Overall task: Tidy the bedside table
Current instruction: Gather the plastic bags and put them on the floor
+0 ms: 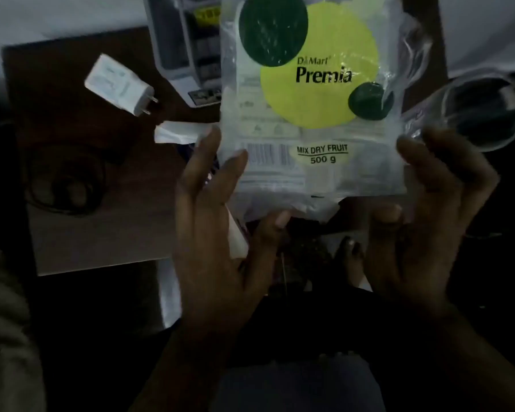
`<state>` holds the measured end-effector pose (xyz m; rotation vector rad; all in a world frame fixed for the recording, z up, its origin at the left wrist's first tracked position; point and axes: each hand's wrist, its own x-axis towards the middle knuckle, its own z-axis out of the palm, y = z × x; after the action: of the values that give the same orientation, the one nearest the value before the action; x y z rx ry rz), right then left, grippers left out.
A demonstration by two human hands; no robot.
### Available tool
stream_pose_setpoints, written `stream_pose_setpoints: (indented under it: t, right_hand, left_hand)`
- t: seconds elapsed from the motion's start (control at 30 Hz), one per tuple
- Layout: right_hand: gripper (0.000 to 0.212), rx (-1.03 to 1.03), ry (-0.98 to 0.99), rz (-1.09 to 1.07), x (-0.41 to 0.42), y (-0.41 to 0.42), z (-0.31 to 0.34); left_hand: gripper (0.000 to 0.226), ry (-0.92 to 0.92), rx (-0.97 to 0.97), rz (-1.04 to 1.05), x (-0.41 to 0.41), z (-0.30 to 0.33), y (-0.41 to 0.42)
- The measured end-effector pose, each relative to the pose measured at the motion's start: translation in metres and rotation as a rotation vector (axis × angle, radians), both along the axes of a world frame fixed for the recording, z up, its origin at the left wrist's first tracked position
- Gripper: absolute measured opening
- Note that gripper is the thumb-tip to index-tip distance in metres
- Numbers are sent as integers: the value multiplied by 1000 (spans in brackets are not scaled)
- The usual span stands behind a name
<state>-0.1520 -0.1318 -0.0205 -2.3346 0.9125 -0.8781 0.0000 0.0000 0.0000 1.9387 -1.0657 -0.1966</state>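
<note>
I see the dark wooden counter [107, 185] below. Above it I hold up a clear plastic packet [312, 102] printed "Premia Mix Dry Fruit". My left hand [217, 233] grips its lower left edge, my right hand [428, 221] its lower right, fingers clamped on the film. A white charger plug [121, 86] lies on the counter, a coiled black cable [66, 182] nearer me.

The near left part of the tabletop [101, 233] lies bare. Farther back, a white charger [119, 84], a coiled black cable [66, 179] and a grey organiser [185, 49] block it; a raised plastic packet [309, 114] screens the middle.
</note>
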Motion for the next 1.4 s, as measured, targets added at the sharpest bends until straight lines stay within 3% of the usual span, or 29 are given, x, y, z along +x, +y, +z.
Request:
stream_pose_setpoints:
  t: [0.1,0.2,0.33,0.57,0.7,0.8,0.9,1.07,1.13,1.17,1.2,1.3,1.33,1.4]
  right_hand:
    - [44,-35,89,39,3,0,-1]
    - [48,13,140,122,5,-2,-2]
    - [53,34,125,108,2,0,6]
    - [23,-84,-97,46,-13,21,32]
    - [17,-260,-281,206,-10,39,51]
    - [25,-257,-497,448,-7,60,70]
    - [46,-91,-600,569,-8,75,81]
    - [36,-5,-659,235,-5,57,82]
    - [23,31,-528,86,0,44,74]
    - [14,79,-393,46,3,38,69]
    - [19,154,-233,36,6,34,62]
    - [83,244,169,90,13,30,40]
    - [97,204,276,93,17,32,35]
    - [105,153,401,88,24,38,30]
  left_hand:
    - [58,-144,69,-53,13,-7,6]
    - [64,-169,124,-98,18,-15,4]
    - [64,-235,23,-74,14,-15,6]
    - [64,-116,-116,-49,-11,8,21]
    - [80,-295,-141,-65,-20,16,25]
    - [79,-347,-233,-48,-22,25,21]
    - [60,-275,-427,0,-17,32,19]
    - [84,-158,-546,150,-7,44,25]
    - [76,-204,-571,241,2,46,27]
    - [69,-202,-584,282,7,47,28]
    - [63,-185,-593,321,11,45,28]
    - [47,-115,-608,416,16,39,28]
    - [39,-66,-620,433,18,36,28]
    - [22,52,-643,444,19,33,25]
